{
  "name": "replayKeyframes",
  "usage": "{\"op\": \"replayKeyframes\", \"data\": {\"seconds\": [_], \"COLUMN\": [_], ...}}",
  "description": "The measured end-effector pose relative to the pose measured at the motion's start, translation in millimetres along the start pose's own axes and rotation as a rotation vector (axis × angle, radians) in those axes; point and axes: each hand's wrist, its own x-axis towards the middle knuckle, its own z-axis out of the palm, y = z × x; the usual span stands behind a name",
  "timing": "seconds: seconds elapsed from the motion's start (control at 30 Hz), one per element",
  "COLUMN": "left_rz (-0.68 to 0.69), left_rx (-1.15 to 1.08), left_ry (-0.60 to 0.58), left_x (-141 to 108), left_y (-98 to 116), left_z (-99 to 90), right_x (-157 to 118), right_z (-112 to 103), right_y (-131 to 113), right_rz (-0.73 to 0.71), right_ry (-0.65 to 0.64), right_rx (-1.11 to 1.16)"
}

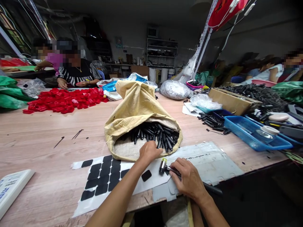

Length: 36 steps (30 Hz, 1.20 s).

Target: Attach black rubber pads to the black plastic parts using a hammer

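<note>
My left hand (149,152) is at the mouth of a yellow woven sack (113,126), its fingers curled beside the black tapered plastic pieces (163,134) inside. Its fingertips are partly hidden, so what they hold cannot be made out. To the right, my right hand (188,178) is closed round the handle of a small hammer (163,166) with one yellow face and one black face. The hammer lies low over a grey board (208,160) at the table's front edge. Left of it is a white sheet with black rounded-square pads (103,173); one pad (146,176) sits apart.
Red plastic parts (63,99) lie heaped at the back left, before a seated person (79,71). A blue basket (251,134), a cardboard box (233,101) and loose black pieces (213,121) crowd the right. A white box (14,189) is at the near left.
</note>
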Motion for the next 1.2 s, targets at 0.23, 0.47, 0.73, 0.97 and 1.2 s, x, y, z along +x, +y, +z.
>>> {"op": "replayKeyframes", "data": {"seconds": [0.23,0.47,0.73,0.97,1.2], "left_rz": [0.303,0.403,0.408,0.412,0.408], "left_rx": [-0.151,-0.23,-0.304,-0.374,-0.332], "left_ry": [0.015,0.037,0.126,0.183,0.163], "left_x": [-44,-72,-73,-74,-72], "left_y": [-59,-96,-95,-97,-96], "left_z": [-27.3,-3.6,8.2,10.8,10.0], "right_x": [1,5,4,9,13], "right_z": [1,-4,-3,15,25], "right_y": [3,3,-25,-38,-46], "right_rz": [0.009,-0.006,0.061,0.12,0.066], "right_ry": [-0.026,-0.082,0.02,0.164,0.174], "right_rx": [-0.007,-0.014,0.179,0.205,0.187]}}
